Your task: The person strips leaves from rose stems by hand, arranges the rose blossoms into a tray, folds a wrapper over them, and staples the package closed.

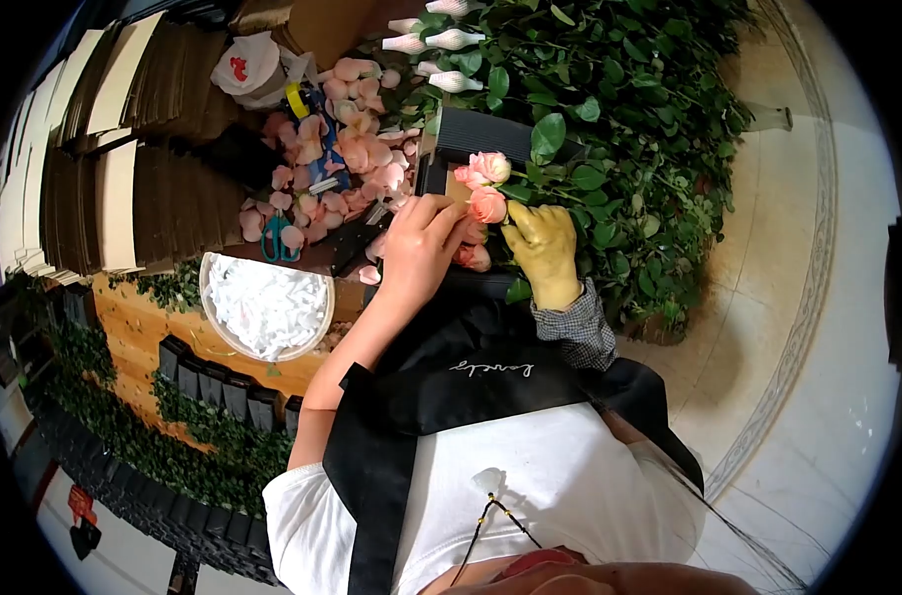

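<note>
Roses (487, 205) between my curled left hand (419, 240) and curled, gloved right hand (547, 244), whether either clamps one I cannot tell, with petals (364, 154) beyond the left.

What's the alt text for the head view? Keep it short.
A bare left hand and a yellow-gloved right hand meet around pink roses. Loose pink petals and a tub of white pieces lie left; heaped leafy stems lie right.

Layered pink roses (486, 205) front ctr; leafy green stems (644, 164) to R; curved pink petals (356, 154) to L; round cream tub (209, 305) rear L.
</note>
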Available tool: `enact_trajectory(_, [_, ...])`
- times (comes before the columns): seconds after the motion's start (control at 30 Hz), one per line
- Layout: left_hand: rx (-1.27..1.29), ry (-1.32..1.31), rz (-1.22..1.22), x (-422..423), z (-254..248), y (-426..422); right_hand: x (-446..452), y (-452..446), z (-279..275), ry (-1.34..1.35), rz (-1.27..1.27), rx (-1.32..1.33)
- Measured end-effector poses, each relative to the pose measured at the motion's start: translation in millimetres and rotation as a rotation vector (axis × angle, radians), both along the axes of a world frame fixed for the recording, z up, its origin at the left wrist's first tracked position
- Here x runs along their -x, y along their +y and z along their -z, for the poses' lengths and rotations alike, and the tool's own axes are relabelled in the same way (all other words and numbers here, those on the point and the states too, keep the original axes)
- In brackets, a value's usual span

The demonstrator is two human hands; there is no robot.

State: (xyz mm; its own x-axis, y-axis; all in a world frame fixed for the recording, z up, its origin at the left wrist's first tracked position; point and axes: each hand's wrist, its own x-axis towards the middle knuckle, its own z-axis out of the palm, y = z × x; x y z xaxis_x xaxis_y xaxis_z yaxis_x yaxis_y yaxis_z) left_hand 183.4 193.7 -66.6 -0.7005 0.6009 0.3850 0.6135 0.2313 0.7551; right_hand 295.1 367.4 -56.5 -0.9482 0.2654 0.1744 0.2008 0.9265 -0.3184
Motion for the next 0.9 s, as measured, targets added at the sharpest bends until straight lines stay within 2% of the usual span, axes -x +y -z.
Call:
enact_trajectory(0.33, [0.040, 0.179, 0.029, 3, -2, 9, 0, 3, 7, 0.030, -0.042, -0.102])
enact_trajectory(0.4, [0.076, 0.190, -0.042, 8, -6, 10, 1, 2, 5, 0.040, -0.034, -0.107])
enact_trajectory(0.5, [0.089, 0.140, -0.295, 25, 2, 6, -1, 3, 7, 0.055, -0.025, -0.087])
enact_trajectory(0.53, [0.187, 0.130, -0.366, 31, 3, 2, -1, 3, 9, 0.060, -0.028, -0.062])
enact_trajectory(0.6, [0.285, -0.055, -0.313, 38, 0, -4, -2, 3, 10, 0.064, -0.029, -0.065])
enact_trajectory(0.67, [0.100, -0.340, -0.130, 34, -8, 0, -1, 3, 7, 0.067, -0.033, -0.070])
enact_trajectory(0.73, [0.152, -0.416, 0.012, 26, -19, 5, -1, 1, 3, -0.016, -0.036, -0.042])
enact_trajectory(0.9, [0.175, -0.357, 0.023, 11, -13, 26, 2, 3, 6, 0.052, -0.069, -0.152])
